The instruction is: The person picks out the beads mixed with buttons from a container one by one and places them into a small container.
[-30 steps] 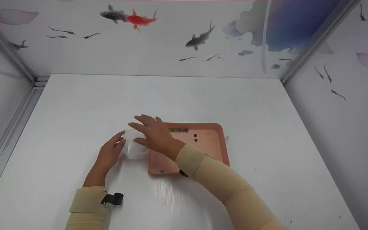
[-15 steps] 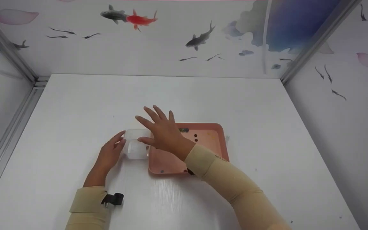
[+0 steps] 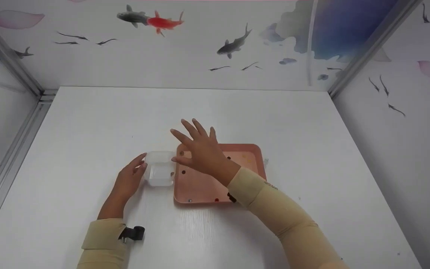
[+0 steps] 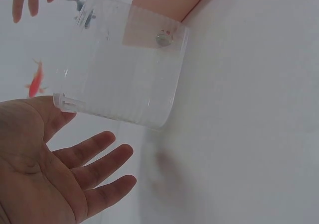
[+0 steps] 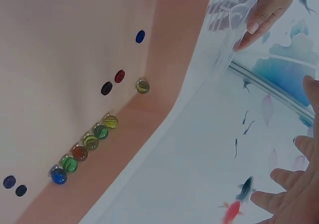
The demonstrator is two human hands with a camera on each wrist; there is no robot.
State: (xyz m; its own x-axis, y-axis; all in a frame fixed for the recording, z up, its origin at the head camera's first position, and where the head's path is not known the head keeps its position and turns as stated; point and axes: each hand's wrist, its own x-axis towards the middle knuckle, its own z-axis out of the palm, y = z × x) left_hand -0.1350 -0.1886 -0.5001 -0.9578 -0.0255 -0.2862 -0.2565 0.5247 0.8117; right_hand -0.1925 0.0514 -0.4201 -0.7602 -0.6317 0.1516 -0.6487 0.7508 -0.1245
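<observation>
A clear plastic box (image 3: 159, 157) stands on the table, against the left side of a pink tray (image 3: 200, 185). One marble (image 4: 164, 39) lies inside it, at the tray side. My left hand (image 3: 127, 179) touches the box's left side with its fingertips, the fingers fairly straight. Above the tray's left part hovers my right hand (image 3: 203, 153), fingers spread and nothing in them. In the right wrist view, a row of several marbles (image 5: 90, 142) lies along the tray wall, and a lone yellowish marble (image 5: 142, 86) sits in the corner.
Flat buttons lie loose in the tray: a blue one (image 5: 140, 36), a red one (image 5: 119, 76) and several dark ones (image 5: 106, 88). Small yellow pieces (image 3: 246, 158) lie at its far right. Printed wall panels (image 3: 200, 56) border the white table (image 3: 88, 123).
My right hand has drawn back rightward and away from over the box to above the tray, its fingers spreading. The box and its marble show more fully. My left hand stays put.
</observation>
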